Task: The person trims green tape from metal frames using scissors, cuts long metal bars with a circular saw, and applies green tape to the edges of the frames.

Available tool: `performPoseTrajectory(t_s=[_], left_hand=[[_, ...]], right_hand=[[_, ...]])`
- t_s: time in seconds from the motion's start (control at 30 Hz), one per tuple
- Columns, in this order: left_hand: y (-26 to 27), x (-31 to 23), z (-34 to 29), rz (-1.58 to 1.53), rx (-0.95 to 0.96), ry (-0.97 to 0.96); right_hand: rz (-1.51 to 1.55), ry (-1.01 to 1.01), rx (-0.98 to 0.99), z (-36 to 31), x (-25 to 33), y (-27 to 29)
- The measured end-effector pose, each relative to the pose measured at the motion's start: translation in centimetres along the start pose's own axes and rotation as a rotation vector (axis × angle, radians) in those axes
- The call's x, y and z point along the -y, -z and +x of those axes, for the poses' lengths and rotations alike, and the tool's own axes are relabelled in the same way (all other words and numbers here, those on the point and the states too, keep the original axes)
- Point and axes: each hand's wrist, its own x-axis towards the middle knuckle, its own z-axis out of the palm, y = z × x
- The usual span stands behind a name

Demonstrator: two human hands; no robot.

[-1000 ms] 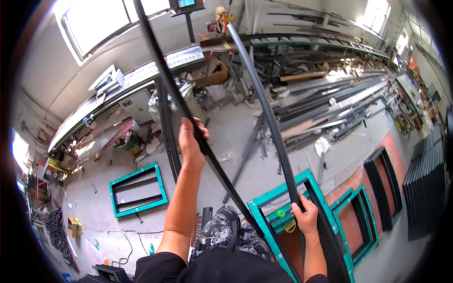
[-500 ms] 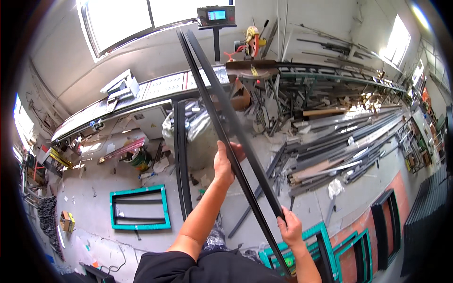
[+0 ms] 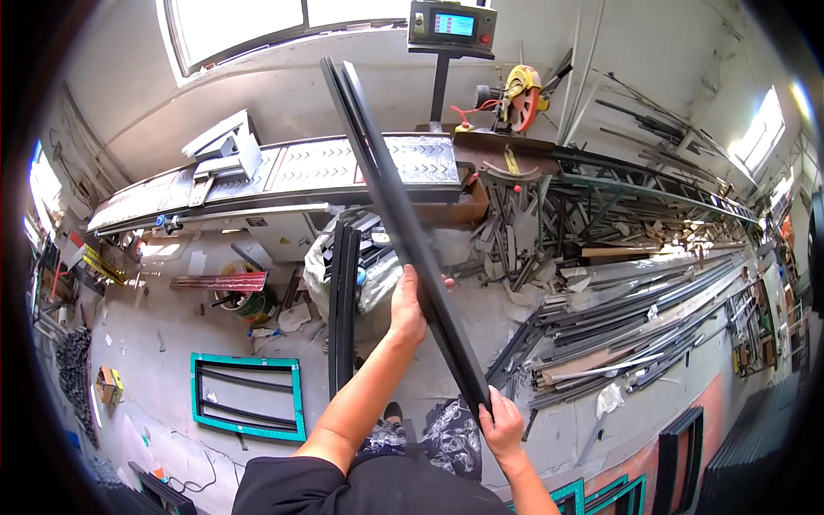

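Slanting up and away in front of me is a pair of long dark grey metal profiles [image 3: 442,322], lying close side by side with a narrow gap showing at their far end. My left hand [image 3: 409,311] is closed around them near the middle, its fingers partly hidden behind. At the near end, my right hand [image 3: 502,422] grips the profiles with the thumb on top. Other dark profiles [image 3: 343,300] stand upright just left of my left forearm, beside a white bag [image 3: 373,296] of offcuts.
A long roller-marked bench [image 3: 326,172] runs along the wall, with a control box [image 3: 451,26] on a post and a yellow-and-red cut-off saw [image 3: 521,99] beyond. Heaped profiles [image 3: 635,309] cover the floor at right. A teal-edged frame [image 3: 298,403] lies at left.
The two held profiles, spread apart before, have come together. My right hand has shifted left and up along with their near end. The view has moved, bringing the bench and saw nearer.
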Motion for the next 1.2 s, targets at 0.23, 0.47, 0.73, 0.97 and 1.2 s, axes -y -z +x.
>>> performPoseTrajectory(t_s=[0.23,0.47,0.73,0.97,1.2], left_hand=[[-1.7,2.0,11.9,0.004,-0.018,-0.003],[-8.1,7.3,25.7,-0.023,-0.162,0.021],[-13.3,9.2,35.9,0.013,-0.186,-0.109],[-13.9,8.7,44.5,-0.056,-0.305,-0.089],[-12.1,8.2,54.8,-0.072,-0.353,-0.138]], right_hand=[[0.041,0.067,-0.014,11.5,-7.9,-3.1],[0.099,0.125,0.053,25.8,-18.5,-2.3],[0.137,0.221,0.144,38.6,-26.3,-1.4],[0.207,0.241,0.195,47.5,-29.5,-4.8],[0.157,0.217,0.245,57.0,-31.6,-9.6]])
